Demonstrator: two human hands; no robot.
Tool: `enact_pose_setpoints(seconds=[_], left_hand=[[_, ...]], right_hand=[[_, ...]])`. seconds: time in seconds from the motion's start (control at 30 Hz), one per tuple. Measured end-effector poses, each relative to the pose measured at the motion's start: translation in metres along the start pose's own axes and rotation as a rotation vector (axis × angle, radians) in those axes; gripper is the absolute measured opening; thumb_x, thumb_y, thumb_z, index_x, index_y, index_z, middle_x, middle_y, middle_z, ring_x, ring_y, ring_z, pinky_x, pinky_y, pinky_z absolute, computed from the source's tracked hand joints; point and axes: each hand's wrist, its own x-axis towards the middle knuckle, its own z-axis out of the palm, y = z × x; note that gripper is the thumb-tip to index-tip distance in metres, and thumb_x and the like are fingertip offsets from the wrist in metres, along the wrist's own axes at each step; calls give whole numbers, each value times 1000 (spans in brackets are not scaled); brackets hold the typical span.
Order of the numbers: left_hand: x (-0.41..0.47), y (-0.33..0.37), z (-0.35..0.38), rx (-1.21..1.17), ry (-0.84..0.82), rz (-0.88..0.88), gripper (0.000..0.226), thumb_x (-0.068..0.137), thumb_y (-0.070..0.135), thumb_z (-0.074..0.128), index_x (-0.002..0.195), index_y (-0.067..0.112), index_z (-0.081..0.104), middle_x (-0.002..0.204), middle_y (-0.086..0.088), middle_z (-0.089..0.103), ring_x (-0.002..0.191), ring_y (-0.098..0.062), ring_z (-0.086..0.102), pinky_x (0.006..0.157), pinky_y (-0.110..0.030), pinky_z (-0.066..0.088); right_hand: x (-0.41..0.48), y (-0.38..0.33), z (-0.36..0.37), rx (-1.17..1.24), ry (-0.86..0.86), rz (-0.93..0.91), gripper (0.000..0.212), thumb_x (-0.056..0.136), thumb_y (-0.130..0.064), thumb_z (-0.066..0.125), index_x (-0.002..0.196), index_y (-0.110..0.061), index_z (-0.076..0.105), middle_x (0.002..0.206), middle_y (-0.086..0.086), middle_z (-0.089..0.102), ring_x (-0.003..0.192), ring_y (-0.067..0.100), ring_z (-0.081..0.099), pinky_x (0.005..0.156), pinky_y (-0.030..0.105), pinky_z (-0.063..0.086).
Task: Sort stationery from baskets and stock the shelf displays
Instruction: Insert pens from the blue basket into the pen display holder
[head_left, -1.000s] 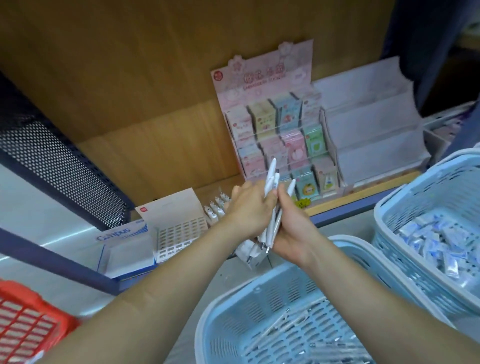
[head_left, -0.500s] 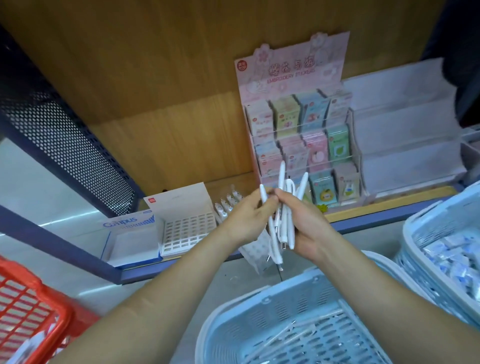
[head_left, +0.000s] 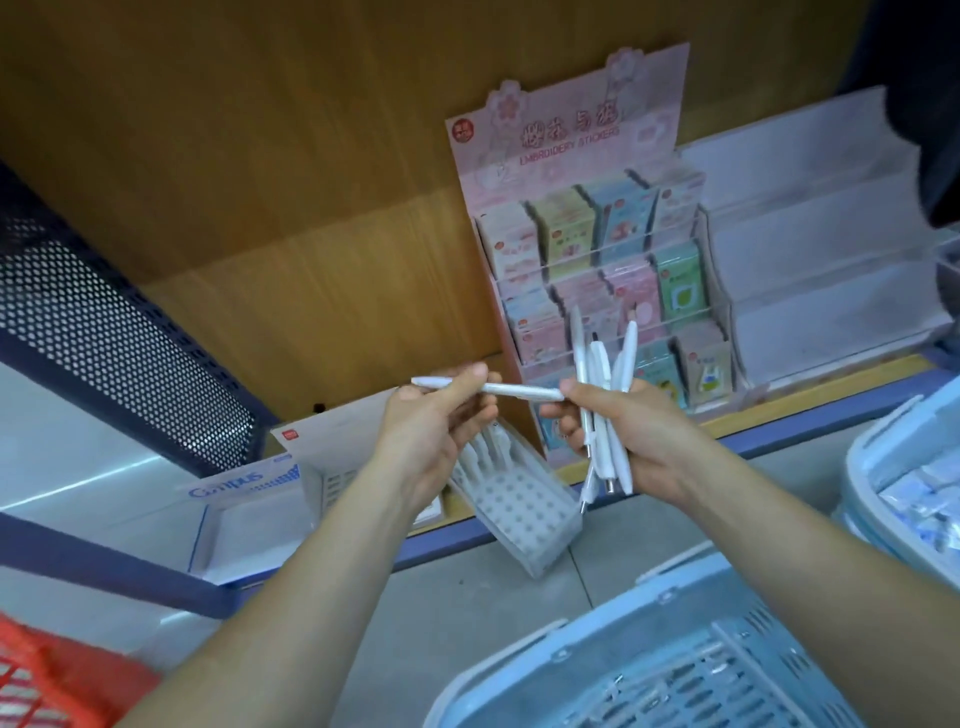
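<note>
Right hand's (head_left: 644, 441) pens (head_left: 605, 415) overlap sticker display (head_left: 571, 156); left hand (head_left: 431, 431) covers rack (head_left: 519, 504).

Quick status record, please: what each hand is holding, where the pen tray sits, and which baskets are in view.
left hand: pinches single white pen, held level
right hand: grips bundle of white pens, roughly upright
pen tray: tilted at the shelf edge, a few pens standing in it
blue basket: below the hands
red basket: lower left corner
</note>
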Motion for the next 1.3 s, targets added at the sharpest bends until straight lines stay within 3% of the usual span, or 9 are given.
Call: enact_pose_setpoints(seconds=[0.17, 0.27, 0.4, 0.5, 0.67, 0.83, 0.93, 1.13, 1.3], left_hand=[[-5, -3, -26, 341, -116, -13, 14, 78, -10, 69, 84, 2, 73, 79, -15, 73, 67, -22, 68, 66, -24, 60], [-8, -5, -24, 635, -214, 73, 32, 79, -11, 71, 106, 6, 68, 80, -13, 73, 67, -22, 67, 68, -31, 58], [-5, -9, -11, 1051, -388, 208, 54, 89, 15, 69, 134, 31, 45, 80, 2, 75, 72, -12, 71, 73, -33, 57], [-3, -11, -5, 1036, -413, 211, 52, 94, 14, 62, 136, 35, 39, 89, -6, 70, 76, -21, 70, 67, -37, 61], [7, -2, -17, 850, -157, 241, 44, 91, 4, 63, 123, 29, 45, 91, -12, 63, 78, -21, 67, 69, -41, 61], [17, -14, -30, 1003, -95, 345, 9, 94, 18, 63, 97, 26, 59, 94, 4, 70, 92, -17, 67, 87, -41, 55], [18, -24, -34, 1039, -56, 361, 1, 89, 19, 69, 89, 19, 71, 85, 4, 71, 82, -17, 65, 80, -37, 54], [20, -36, -38, 1177, 2, 383, 11, 84, 18, 76, 84, 29, 72, 68, 15, 62, 55, -5, 53, 55, -23, 47], [20, -36, -37, 1426, -62, 413, 5, 84, 26, 75, 88, 28, 73, 77, 7, 64, 67, -10, 57, 64, -24, 46]], right_hand=[[12, 5, 5, -147, 114, -124, 8, 88, -5, 68, 81, -3, 65, 64, 8, 63, 49, 10, 57, 48, 18, 49], [15, 5, 14, -160, 114, -162, 7, 88, 0, 66, 83, -5, 66, 62, 4, 61, 48, 8, 56, 49, 18, 50], [12, 6, 24, -122, 9, -129, 6, 88, -2, 66, 93, -4, 67, 63, 4, 64, 51, 10, 57, 50, 20, 50], [10, 8, 24, -67, -38, -82, 9, 91, -5, 63, 100, -6, 66, 70, 9, 68, 56, 14, 60, 50, 22, 51], [12, 13, -2, 121, 87, -21, 10, 93, -9, 61, 102, -5, 64, 82, 13, 71, 58, 16, 61, 50, 22, 51], [12, 30, -12, 204, 127, 55, 5, 93, -7, 61, 98, -5, 62, 78, 15, 70, 58, 17, 59, 48, 22, 52], [13, 33, -12, 210, 134, 75, 4, 94, -8, 60, 96, -5, 62, 80, 16, 69, 58, 18, 57, 47, 21, 50], [15, 34, -15, 278, 125, 104, 5, 95, -12, 60, 94, -7, 62, 78, 13, 69, 56, 17, 60, 45, 21, 50], [15, 34, -16, 282, 133, 118, 5, 94, -13, 61, 95, -8, 63, 79, 12, 70, 57, 17, 61, 46, 21, 51]])
